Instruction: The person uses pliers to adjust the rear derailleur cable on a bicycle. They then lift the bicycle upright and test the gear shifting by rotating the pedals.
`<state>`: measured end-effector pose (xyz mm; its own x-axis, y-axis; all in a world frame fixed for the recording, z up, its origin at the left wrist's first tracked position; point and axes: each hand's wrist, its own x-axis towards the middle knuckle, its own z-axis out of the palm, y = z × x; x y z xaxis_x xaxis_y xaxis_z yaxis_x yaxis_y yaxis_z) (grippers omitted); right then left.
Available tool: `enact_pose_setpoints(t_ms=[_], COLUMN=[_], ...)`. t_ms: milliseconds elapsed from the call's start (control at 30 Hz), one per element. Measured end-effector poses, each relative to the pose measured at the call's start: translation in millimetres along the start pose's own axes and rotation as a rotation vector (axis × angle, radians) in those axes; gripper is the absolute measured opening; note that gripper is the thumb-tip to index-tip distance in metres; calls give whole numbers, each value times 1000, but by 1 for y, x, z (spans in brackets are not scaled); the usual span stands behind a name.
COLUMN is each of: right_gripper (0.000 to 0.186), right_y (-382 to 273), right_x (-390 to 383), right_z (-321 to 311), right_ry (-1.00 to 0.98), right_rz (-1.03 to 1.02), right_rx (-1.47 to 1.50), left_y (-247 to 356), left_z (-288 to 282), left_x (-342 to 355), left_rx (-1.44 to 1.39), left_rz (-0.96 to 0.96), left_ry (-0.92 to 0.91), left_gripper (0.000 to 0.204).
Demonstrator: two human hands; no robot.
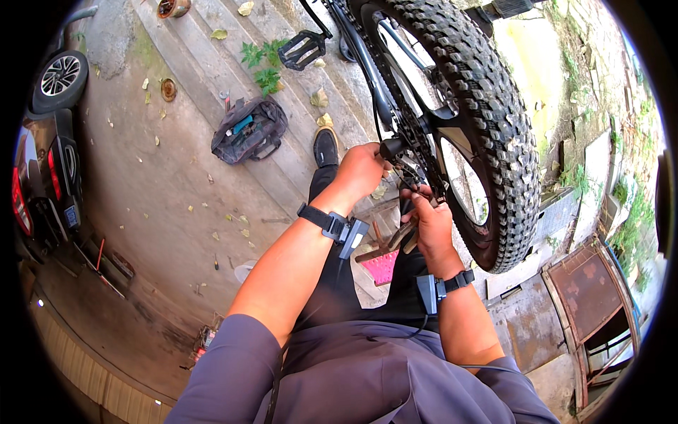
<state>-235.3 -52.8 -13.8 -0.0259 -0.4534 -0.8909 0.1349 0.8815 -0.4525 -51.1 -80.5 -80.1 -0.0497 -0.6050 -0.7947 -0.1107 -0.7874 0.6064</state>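
A bicycle's wheel with a thick knobby black tyre (487, 120) stands in front of me, its chain and sprockets (417, 134) on the left side. My left hand (362, 172) is closed at the hub area, just below a short black cylinder (392, 147). What its fingertips grip is too small to tell. Close by on the right, my right hand (431, 218) pinches at the dark gear parts below the chain; the pinched piece is partly hidden by the fingers. Brown, rusty-looking tool parts (385, 249) show beneath this hand, over a pink object (382, 268); whether the hand holds them I cannot tell.
An open dark tool bag (250, 130) lies on concrete steps to the left, near my shoe (325, 147). The bicycle's pedal (302, 49) juts out above. A parked car (53, 169) stands far left. A rusty metal frame (590, 300) is at the right.
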Motion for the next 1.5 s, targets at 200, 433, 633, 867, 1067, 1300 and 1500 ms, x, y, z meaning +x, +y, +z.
enact_pose_setpoints(t_ms=[200, 433, 633, 867, 1067, 1300, 1500], right_gripper=[19, 26, 29, 30, 25, 32, 21], right_y=[-9, -4, 2, 2, -5, 1, -3], right_x=[-6, 0, 1, 1, -3, 1, 6], right_z=[6, -1, -3, -5, 1, -4, -2], right_ry=[7, 2, 20, 10, 19, 0, 52], right_rz=[7, 51, 57, 73, 104, 111, 226], right_rx=[16, 97, 169, 150, 172, 221, 305], left_y=[-7, 35, 64, 83, 94, 92, 94], left_z=[0, -18, -34, -39, -48, -51, -47], left_x=[8, -6, -10, -19, -15, -15, -16], left_rx=[-73, 336, 335, 600, 854, 818, 822], left_rz=[71, 61, 271, 386, 510, 541, 472], left_ry=[-6, 89, 313, 294, 230, 236, 241], left_gripper=[17, 18, 18, 20, 19, 21, 21])
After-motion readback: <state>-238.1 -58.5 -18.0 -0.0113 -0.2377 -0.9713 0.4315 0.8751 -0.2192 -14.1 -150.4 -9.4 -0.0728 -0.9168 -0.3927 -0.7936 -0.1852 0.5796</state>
